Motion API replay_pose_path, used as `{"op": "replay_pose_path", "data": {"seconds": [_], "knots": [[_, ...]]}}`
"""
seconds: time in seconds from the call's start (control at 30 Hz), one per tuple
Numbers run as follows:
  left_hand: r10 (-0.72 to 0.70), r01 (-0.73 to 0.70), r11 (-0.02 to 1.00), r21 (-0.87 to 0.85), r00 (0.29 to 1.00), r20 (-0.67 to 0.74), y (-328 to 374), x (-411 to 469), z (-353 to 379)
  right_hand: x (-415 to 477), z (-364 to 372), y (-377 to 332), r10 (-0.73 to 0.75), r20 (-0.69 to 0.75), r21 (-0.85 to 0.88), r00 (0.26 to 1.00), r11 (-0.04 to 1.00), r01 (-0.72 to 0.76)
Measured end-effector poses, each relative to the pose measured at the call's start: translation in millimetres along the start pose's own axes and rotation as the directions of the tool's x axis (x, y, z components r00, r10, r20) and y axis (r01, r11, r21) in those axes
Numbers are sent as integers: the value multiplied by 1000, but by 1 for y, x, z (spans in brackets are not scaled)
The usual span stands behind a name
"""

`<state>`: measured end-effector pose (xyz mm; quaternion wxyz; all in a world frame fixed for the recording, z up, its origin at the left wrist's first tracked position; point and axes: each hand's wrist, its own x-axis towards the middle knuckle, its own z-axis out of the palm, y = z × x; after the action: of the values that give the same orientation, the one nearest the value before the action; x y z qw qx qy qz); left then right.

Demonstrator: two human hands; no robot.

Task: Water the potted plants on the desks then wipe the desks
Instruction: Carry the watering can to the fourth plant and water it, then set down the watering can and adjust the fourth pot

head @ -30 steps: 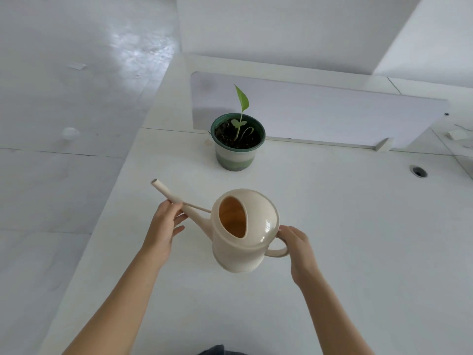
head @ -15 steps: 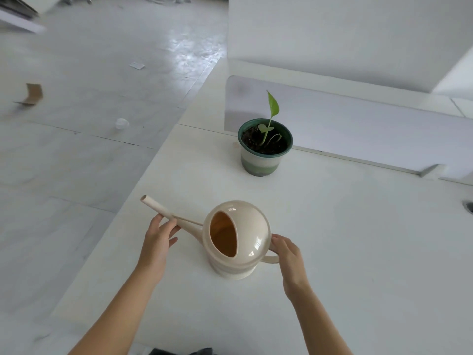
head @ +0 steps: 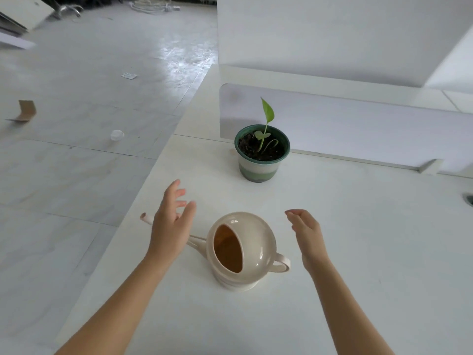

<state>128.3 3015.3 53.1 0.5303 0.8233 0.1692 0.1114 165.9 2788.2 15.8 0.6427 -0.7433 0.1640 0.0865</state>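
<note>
A cream watering can (head: 256,247) stands on the white desk (head: 371,239), spout pointing left, handle to the right. My left hand (head: 170,222) hovers above the spout with fingers spread and hides part of it. To the right of the can, my right hand (head: 305,230) is lifted off the handle, fingers apart and holding nothing. Beyond the can stands a green-rimmed pot (head: 261,160) of dark soil with one small green seedling (head: 266,121).
A low white divider panel (head: 358,126) runs behind the pot. The desk's left edge drops to a tiled floor with a cardboard scrap (head: 25,110) and a small white cup (head: 117,135). A cable hole (head: 469,199) sits at the desk's far right.
The watering can was lowered onto the desk. Both hands have let go of it and lifted away, the left off the spout, the right off the handle.
</note>
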Motion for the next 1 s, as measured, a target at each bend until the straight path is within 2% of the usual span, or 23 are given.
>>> {"op": "replay_pose_path", "data": {"seconds": [0.23,0.37,0.43,0.53,0.67,0.77,0.87,1.0], "knots": [[-40,32,999,35,961,275,7,87,64,50,16,-30,-13,-41,21,999,1000,14],[-70,122,985,-123,929,364,9,123,95,80,28,-44,2,-64,15,998,1000,-1],[-57,146,967,-208,922,383,11,136,107,96,33,-49,12,-86,26,996,1000,-10],[-113,245,911,-331,922,371,9,159,123,119,39,-51,18,-135,51,991,999,-11],[-165,314,867,-388,914,371,-1,190,138,145,46,-50,-11,-179,123,984,992,34],[-182,366,835,-411,889,420,-12,212,151,162,50,-46,-16,-187,171,982,984,48],[-146,400,793,-460,857,493,-48,232,173,173,61,-40,-43,-183,185,982,980,78],[-99,373,770,-518,872,480,-35,217,172,184,70,-36,-47,-216,209,975,973,93]]}}
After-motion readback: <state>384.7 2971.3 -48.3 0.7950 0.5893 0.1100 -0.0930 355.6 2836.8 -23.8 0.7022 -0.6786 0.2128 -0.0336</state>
